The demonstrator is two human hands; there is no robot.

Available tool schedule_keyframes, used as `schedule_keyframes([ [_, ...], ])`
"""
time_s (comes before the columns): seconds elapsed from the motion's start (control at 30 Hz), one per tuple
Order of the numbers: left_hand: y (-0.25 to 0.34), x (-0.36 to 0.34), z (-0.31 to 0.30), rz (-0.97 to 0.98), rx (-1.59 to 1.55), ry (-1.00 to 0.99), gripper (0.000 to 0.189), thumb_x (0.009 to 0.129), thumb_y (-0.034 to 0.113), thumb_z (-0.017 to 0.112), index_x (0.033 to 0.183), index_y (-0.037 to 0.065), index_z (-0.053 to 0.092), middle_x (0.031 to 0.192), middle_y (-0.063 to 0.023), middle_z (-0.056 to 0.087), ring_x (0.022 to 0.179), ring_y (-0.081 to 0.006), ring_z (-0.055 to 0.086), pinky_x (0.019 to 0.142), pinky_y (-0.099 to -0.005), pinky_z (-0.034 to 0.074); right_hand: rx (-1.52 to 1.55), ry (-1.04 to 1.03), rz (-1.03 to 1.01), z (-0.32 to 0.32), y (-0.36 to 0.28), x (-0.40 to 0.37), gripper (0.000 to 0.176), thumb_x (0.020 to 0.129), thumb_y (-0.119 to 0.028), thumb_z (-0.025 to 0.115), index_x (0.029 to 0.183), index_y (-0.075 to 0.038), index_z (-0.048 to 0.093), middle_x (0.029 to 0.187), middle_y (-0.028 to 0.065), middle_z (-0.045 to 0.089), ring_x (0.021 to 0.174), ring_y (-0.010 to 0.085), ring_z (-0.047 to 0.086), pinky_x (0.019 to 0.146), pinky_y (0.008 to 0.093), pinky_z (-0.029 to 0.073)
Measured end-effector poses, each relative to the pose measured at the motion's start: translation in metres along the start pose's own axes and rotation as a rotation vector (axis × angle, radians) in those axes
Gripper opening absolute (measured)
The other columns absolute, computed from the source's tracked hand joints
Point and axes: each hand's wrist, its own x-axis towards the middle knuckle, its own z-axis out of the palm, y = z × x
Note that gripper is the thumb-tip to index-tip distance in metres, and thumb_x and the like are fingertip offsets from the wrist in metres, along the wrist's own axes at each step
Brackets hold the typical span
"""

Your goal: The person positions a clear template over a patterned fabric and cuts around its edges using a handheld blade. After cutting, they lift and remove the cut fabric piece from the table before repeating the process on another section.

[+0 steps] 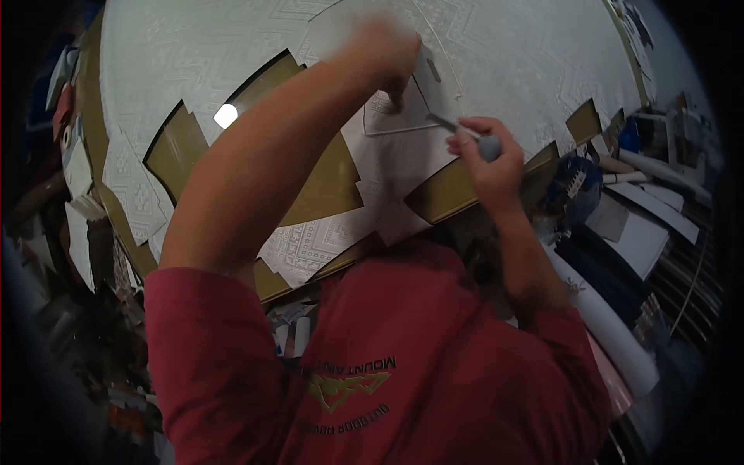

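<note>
My left hand (391,58) reaches far across the table and rests on white patterned cloth (496,46). Part of this hand is blurred; its thumb points down onto a cut-out shape with a dark outline (399,130), and its fingers look apart. Beside it lies a flat grey strip (432,70). My right hand (496,159) is closed around the rounded grey handle of a knife (443,122). The thin blade points left, with its tip at the corner of the outlined shape.
Gaps with dark edges in the cloth show the brown tabletop (325,182). Off the table's right side lie a white roll (612,333), dark folded fabric (601,267) and flat sheets (659,213). Clutter stands along the left edge.
</note>
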Motion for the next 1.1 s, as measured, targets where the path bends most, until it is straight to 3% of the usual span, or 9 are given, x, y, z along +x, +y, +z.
schedule_keyframes([
  [0.2,-0.017,0.007,0.003,0.083,0.026,0.041,0.134,0.051,0.053,0.103,0.162,0.014,0.039,0.151,-0.0335,0.046,0.133,-0.0502,0.055,0.107,-0.0537,0.053,-0.294,-0.011,-0.128,0.070,-0.003,-0.040,0.019,0.094,-0.006,0.073,0.112,0.001,0.072,0.091,0.0118,0.077,0.085,0.0160,0.076,0.075,0.0309,0.059],
  [0.43,-0.023,0.001,0.009,0.064,-0.059,0.137,0.123,0.053,0.052,0.103,0.157,0.021,0.045,0.150,-0.0232,0.050,0.139,-0.0477,0.050,0.107,-0.0515,0.053,-0.467,0.070,-0.088,0.094,-0.023,-0.036,0.018,0.093,-0.010,0.076,0.108,0.000,0.073,0.088,0.0104,0.077,0.080,0.0127,0.071,0.073,0.0303,0.056],
  [0.57,-0.023,-0.005,0.005,0.078,-0.091,0.120,0.119,0.055,0.051,0.103,0.156,0.021,0.046,0.154,-0.0242,0.045,0.141,-0.0516,0.045,0.105,-0.0573,0.054,-0.442,0.103,-0.137,0.111,-0.021,-0.033,0.017,0.092,-0.011,0.077,0.106,-0.001,0.073,0.088,0.0106,0.077,0.081,0.0139,0.072,0.073,0.0314,0.056],
  [0.63,-0.022,-0.010,0.001,0.093,-0.102,0.111,0.119,0.056,0.051,0.103,0.156,0.021,0.046,0.156,-0.0245,0.043,0.141,-0.0533,0.044,0.104,-0.0603,0.054,-0.480,0.126,-0.156,0.116,-0.020,-0.032,0.015,0.090,-0.009,0.076,0.101,-0.003,0.069,0.088,0.0182,0.075,0.081,0.0395,0.075,0.070,0.0427,0.057],
  [0.67,-0.022,-0.010,-0.001,0.083,-0.094,0.094,0.120,0.056,0.051,0.103,0.156,0.021,0.044,0.159,-0.0255,0.040,0.143,-0.0560,0.041,0.103,-0.0636,0.054,-0.484,0.127,-0.155,0.118,-0.019,-0.032,0.015,0.090,-0.009,0.076,0.101,-0.003,0.069,0.088,0.0182,0.075,0.081,0.0395,0.075,0.070,0.0427,0.057],
  [0.73,-0.018,-0.009,-0.001,0.078,-0.087,0.076,0.121,0.056,0.051,0.102,0.157,0.021,0.043,0.161,-0.0266,0.037,0.144,-0.0587,0.038,0.102,-0.0669,0.054,-0.592,0.174,-0.208,0.122,-0.014,-0.034,0.014,0.092,-0.011,0.077,0.102,-0.002,0.072,0.090,0.0156,0.077,0.082,0.0259,0.077,0.074,0.0359,0.058],
  [0.77,-0.016,-0.004,0.000,0.064,-0.079,0.059,0.122,0.057,0.052,0.102,0.158,0.021,0.041,0.163,-0.0277,0.034,0.145,-0.0602,0.035,0.102,-0.0682,0.053,-0.594,0.175,-0.207,0.125,-0.014,-0.035,0.014,0.092,-0.011,0.077,0.102,-0.002,0.072,0.090,0.0156,0.077,0.082,0.0259,0.077,0.074,0.0359,0.058],
  [0.9,-0.010,0.011,0.004,0.013,-0.028,-0.014,0.130,0.059,0.054,0.102,0.162,0.019,0.031,0.168,-0.0319,0.022,0.149,-0.0661,0.025,0.103,-0.0735,0.051,-0.607,0.296,-0.298,0.142,-0.002,-0.040,0.015,0.089,-0.008,0.079,0.100,-0.003,0.070,0.087,0.0170,0.075,0.082,0.0344,0.077,0.071,0.0394,0.058],
  [1.1,-0.008,0.011,0.006,0.031,0.002,0.007,0.132,0.058,0.056,0.101,0.160,0.015,0.030,0.165,-0.0379,0.022,0.145,-0.0695,0.029,0.099,-0.0738,0.053,-0.596,0.440,-0.359,0.161,0.006,-0.042,0.017,0.087,-0.004,0.077,0.099,-0.005,0.065,0.088,0.0162,0.074,0.079,0.0405,0.073,0.068,0.0467,0.057],
])
